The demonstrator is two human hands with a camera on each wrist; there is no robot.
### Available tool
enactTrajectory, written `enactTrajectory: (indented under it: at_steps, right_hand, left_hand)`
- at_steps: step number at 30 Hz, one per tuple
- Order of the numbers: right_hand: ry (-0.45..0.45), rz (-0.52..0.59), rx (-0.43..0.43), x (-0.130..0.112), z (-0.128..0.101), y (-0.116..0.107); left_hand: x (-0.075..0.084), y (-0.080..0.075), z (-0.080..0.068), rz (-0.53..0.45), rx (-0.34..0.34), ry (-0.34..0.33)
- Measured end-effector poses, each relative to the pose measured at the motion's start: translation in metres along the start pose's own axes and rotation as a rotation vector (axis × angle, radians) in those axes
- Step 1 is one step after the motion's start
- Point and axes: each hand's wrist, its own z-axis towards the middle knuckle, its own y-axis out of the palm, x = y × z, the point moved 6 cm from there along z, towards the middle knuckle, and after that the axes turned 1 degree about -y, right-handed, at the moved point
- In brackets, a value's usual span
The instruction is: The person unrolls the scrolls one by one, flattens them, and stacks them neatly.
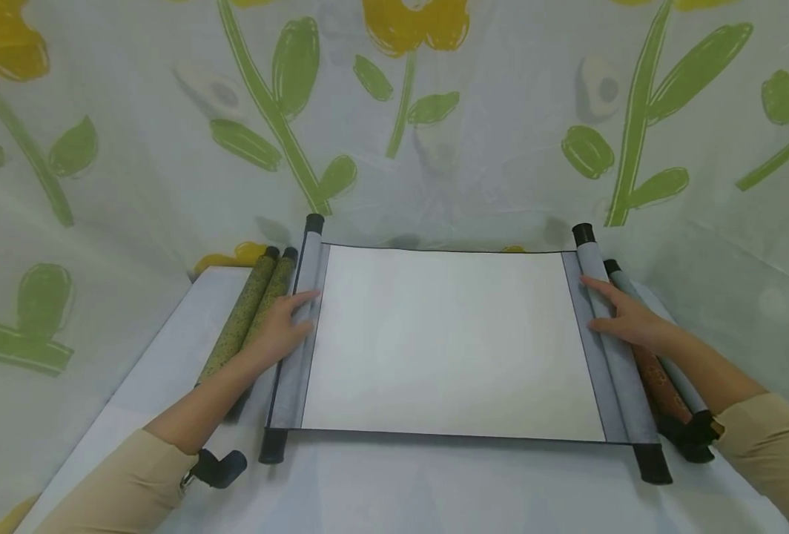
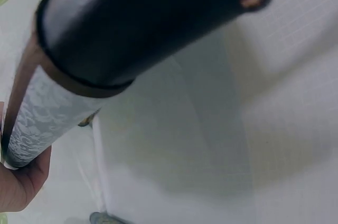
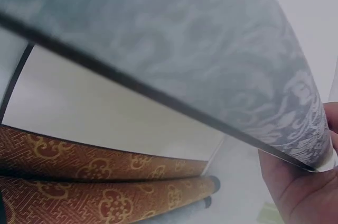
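A scroll roller [image 2: 47, 113] with a black end cap [image 2: 148, 18] and grey patterned cloth fills the view, the left hand [image 2: 21, 187] beneath it over the white table [image 2: 296, 102].

An open scroll [image 1: 451, 341] lies mid-frame on the table [image 1: 394, 489], with rolled scrolls [image 1: 251, 311] left and rolled ones [image 1: 661, 378] right.

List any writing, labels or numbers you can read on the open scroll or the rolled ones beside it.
None: no text is readable in any view.
White paper panel of the open grey-bordered scroll: blank.
Olive-green speckled rolled scrolls: pattern only.
Brown-and-gold brocade rolled scrolls: ornament only, no characters.
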Motion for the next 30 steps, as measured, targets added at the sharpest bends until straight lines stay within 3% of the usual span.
enactTrajectory:
  at_steps: [7,21,30]
  right_hand:
    - [-0.007,-0.046,-0.004,0.007,-0.003,-0.003]
    - [0.012,-0.039,-0.01,0.016,-0.009,-0.009]
    - [-0.006,-0.079,-0.006,0.031,-0.002,-0.017]
  left_hand:
    - [-0.003,0.004,0.002,0.012,-0.016,-0.026]
    - [0.0,0.004,0.004,0.014,-0.002,0.031]
    - [0.007,0.022,0.012,0.024,-0.017,0.065]
